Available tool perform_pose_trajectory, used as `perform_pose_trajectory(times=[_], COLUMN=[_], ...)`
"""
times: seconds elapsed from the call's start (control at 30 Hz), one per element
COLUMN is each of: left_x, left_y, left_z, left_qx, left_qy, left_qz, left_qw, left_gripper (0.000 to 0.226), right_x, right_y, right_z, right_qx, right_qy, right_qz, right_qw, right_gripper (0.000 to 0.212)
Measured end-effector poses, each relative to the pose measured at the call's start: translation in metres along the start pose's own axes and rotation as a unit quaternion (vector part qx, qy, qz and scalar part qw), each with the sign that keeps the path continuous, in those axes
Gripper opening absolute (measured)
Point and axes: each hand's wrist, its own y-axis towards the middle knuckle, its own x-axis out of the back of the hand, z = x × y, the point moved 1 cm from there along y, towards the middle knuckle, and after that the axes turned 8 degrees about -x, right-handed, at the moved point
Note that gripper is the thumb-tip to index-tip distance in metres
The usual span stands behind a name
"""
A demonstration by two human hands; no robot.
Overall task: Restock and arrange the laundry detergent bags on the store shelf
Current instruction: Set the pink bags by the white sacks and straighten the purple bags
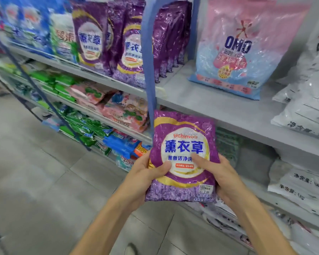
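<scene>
You hold purple detergent bag (182, 157) upright below shelf edge (228, 111), left hand (145, 175) and right hand (219, 173) gripping lower sides, thumbs on front. Likely soft, slick film, powder shifts; keep grip low, support base. Matching purple bags (129, 46) stand on shelf above.

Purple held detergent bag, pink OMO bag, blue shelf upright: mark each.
Purple held detergent bag (184, 138): head view, white label.
Pink OMO bag (238, 46): head view, logo.
Blue shelf upright (148, 57): head view, middle.

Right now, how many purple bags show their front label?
3: one held bag in left hand and right hand; two shelf bags on the upper shelf, left of the blue post. More stand edge-on behind, partly hidden.
</scene>
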Motion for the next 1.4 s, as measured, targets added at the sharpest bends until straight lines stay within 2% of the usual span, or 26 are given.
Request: perform_pose_trajectory(times=[0.13,0.3,0.47,0.57,0.73,0.8,0.93,1.0,1.23,1.4], left_x=[0.051,0.116,0.169,0.185,0.188,0.183,0.163,0.152,0.135,0.129], left_y=[0.003,0.022,0.044,0.067,0.121,0.146,0.196,0.218,0.268,0.288], left_z=[-0.041,-0.095,-0.133,-0.151,-0.194,-0.212,-0.242,-0.251,-0.24,-0.234], left_qx=[-0.047,-0.05,-0.072,-0.079,-0.128,-0.149,-0.201,-0.216,-0.241,-0.264], left_qy=[-0.025,-0.048,-0.026,-0.021,0.021,0.038,0.05,0.049,0.047,0.037], left_qz=[-0.019,-0.062,-0.053,-0.043,-0.029,-0.017,0.017,0.021,0.005,0.016], left_qw=[0.998,0.996,0.996,0.996,0.991,0.988,0.978,0.975,0.969,0.964], left_gripper=[0.048,0.044,0.04,0.041,0.019,0.019,0.023,0.011,0.014,0.009], right_x=[-0.061,-0.144,-0.208,-0.234,-0.264,-0.269,-0.271,-0.272,-0.271,-0.266], right_y=[0.018,0.046,0.061,0.07,0.096,0.108,0.135,0.151,0.202,0.215], right_z=[0.007,0.009,0.012,0.02,0.052,0.069,0.108,0.121,0.135,0.14], right_qx=[0.032,0.052,0.096,0.132,0.194,0.226,0.315,0.35,0.365,0.377], right_qy=[-0.015,-0.026,-0.011,-0.028,-0.014,-0.011,-0.007,-0.012,-0.001,0.033], right_qz=[0.03,0.038,0.016,-0.019,-0.083,-0.107,-0.177,-0.215,-0.308,-0.34], right_qw=[0.999,0.998,0.995,0.991,0.977,0.968,0.932,0.912,0.878,0.861], right_gripper=[0.041,0.042,0.032,0.033,0.032,0.029,0.021,0.024,0.029,0.021])
